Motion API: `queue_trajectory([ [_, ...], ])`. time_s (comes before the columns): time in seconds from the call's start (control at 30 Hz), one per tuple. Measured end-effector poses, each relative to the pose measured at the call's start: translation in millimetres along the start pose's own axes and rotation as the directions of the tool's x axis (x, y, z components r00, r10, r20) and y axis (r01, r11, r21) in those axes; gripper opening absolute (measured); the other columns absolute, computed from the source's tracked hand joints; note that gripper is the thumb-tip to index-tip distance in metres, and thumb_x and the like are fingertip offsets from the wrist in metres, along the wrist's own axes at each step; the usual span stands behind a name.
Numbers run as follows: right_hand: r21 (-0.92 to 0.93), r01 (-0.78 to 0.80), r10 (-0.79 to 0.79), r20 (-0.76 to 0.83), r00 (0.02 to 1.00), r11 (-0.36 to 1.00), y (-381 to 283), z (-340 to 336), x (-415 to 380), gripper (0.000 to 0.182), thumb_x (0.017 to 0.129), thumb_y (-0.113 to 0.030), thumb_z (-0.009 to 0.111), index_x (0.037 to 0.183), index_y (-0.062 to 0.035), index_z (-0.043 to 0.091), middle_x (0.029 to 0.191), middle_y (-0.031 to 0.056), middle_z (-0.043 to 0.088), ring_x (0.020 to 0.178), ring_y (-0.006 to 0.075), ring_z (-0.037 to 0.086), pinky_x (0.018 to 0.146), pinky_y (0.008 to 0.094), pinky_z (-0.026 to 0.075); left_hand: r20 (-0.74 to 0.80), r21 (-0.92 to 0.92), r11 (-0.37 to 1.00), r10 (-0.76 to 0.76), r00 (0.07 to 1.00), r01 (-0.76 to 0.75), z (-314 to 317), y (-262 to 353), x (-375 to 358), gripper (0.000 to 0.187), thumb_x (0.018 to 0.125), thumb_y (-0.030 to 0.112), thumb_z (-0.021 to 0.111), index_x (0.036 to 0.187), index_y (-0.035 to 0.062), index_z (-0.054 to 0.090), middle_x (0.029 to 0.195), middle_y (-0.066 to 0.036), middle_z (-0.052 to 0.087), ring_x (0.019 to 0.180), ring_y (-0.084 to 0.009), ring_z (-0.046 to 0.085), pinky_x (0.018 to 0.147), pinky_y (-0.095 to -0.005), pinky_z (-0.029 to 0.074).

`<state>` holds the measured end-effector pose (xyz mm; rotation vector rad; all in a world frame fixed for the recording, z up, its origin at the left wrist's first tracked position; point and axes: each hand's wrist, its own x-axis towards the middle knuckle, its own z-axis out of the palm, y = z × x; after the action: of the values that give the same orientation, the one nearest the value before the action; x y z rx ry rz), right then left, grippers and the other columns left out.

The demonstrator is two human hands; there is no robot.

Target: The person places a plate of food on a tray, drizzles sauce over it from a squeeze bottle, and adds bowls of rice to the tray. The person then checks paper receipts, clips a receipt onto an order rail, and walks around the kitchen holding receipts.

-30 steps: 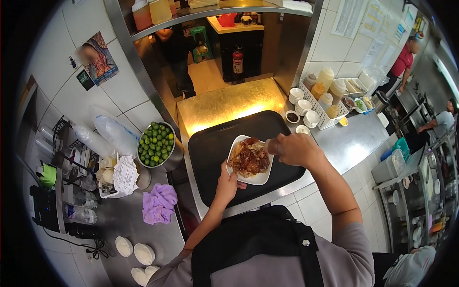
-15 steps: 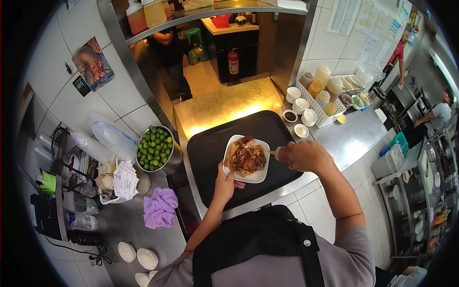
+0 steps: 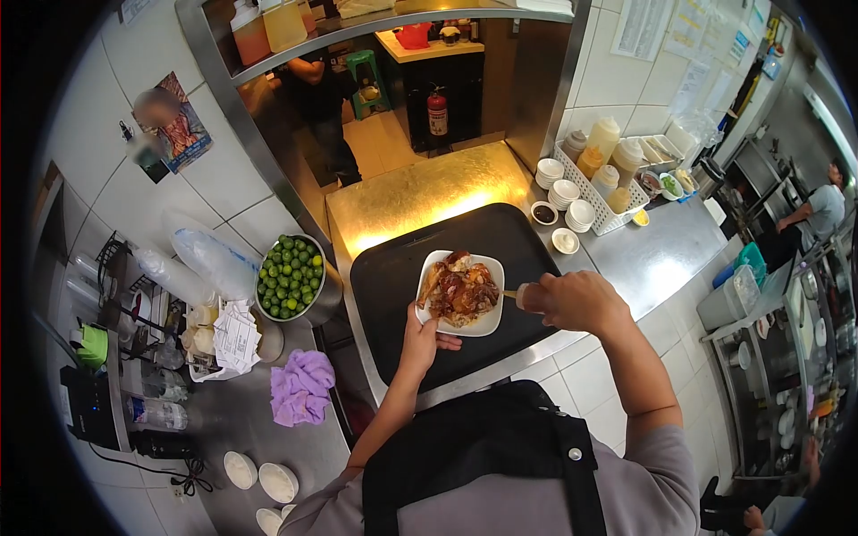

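My right hand [image 3: 572,302], fist closed around a squeeze bottle [image 3: 520,295], has swung lower to aim its tip at the roasted meat [image 3: 460,290], while my left hand [image 3: 420,338] still pinches the white plate's [image 3: 483,326] near edge on the black tray [image 3: 393,277].

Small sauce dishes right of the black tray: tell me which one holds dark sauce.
The far one, nearest the stacked white bowls. Its filling is dark brown; the near dish holds something pale.
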<state>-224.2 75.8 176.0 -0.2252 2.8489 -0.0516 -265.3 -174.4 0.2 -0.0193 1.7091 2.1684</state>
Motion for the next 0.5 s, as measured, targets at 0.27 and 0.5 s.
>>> queue_trajectory([
  [0.27, 0.070, 0.110, -0.118, 0.116, 0.986, 0.991, -5.2, 0.7, 1.2, 0.045, 0.072, -0.034, 0.074, 0.102, -0.0039, 0.059, 0.082, 0.0163, 0.068, 0.081, 0.0340, 0.067, 0.073, 0.0425, 0.053, -0.007, -0.019, 0.998, -0.058, 0.998, 0.058, 8.4, 4.1, 0.0, 0.042, 0.092, 0.006, 0.029, 0.133, 0.0024, 0.020, 0.095, -0.025, 0.059, 0.063, -0.0307, 0.067, 0.055, -0.0389, 0.060],
  [0.5, 0.834, 0.179, -0.145, -0.120, 0.982, 0.521, 25.7, 57.7, 27.9, 0.060, 0.075, -0.035, 0.078, 0.120, -0.0053, 0.051, 0.082, 0.0118, 0.064, 0.076, 0.0242, 0.064, 0.071, 0.0358, 0.050, -0.025, -0.083, 0.993, -0.085, 0.996, 0.083, 12.7, -17.3, 12.3, 0.043, 0.092, 0.009, 0.030, 0.134, 0.0077, 0.021, 0.089, -0.026, 0.061, 0.064, -0.0329, 0.067, 0.055, -0.0429, 0.060],
])
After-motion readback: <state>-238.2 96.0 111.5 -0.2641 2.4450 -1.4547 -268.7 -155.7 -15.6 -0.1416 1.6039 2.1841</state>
